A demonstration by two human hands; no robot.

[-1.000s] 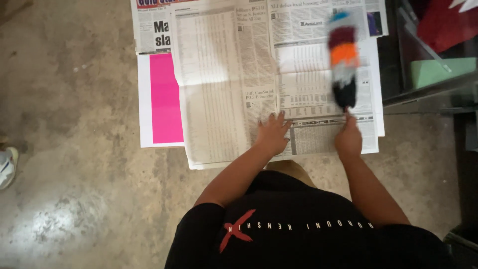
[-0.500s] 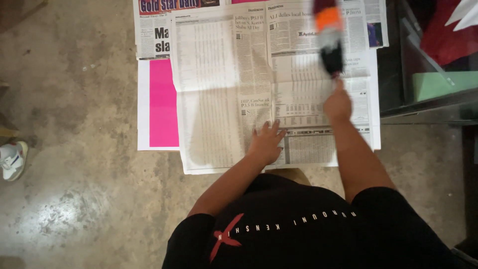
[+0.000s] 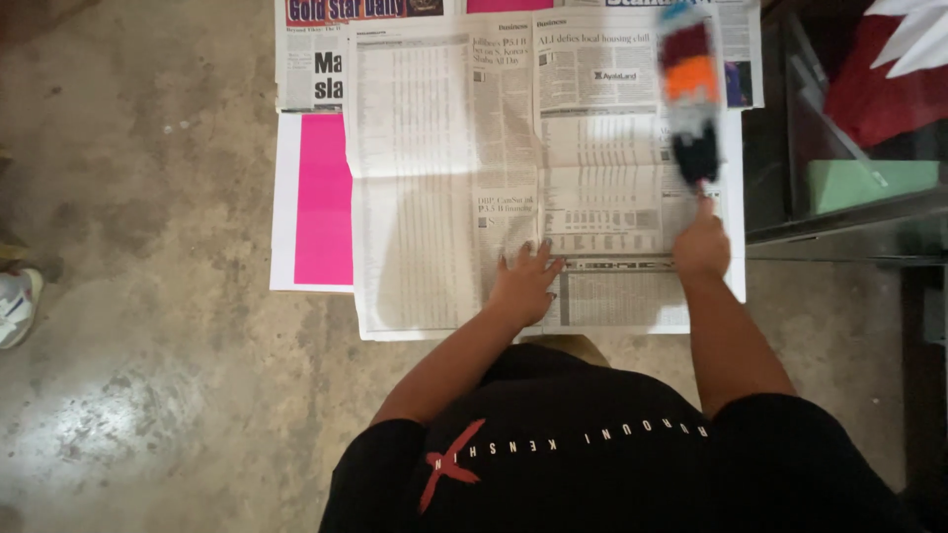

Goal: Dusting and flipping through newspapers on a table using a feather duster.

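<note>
Multicoloured duster [image 3: 689, 94]: light, soft-tufted, blurred in the picture; grip point is the handle end. It lies over the open newspaper [image 3: 444, 178], right page. Right hand [image 3: 701, 247] clenches the handle; left hand [image 3: 523, 286] presses flat, fingers spread, on the newspaper's lower centre.

matt paper newspaper [image 3: 494, 178], rough concrete floor [image 3: 148, 296]

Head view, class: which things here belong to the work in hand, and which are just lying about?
In use:
- left hand, flat on the open newspaper
- right hand, holding a colourful duster

Lying about:
- pink sheet
- shoe
- green box
- concrete floor
</note>
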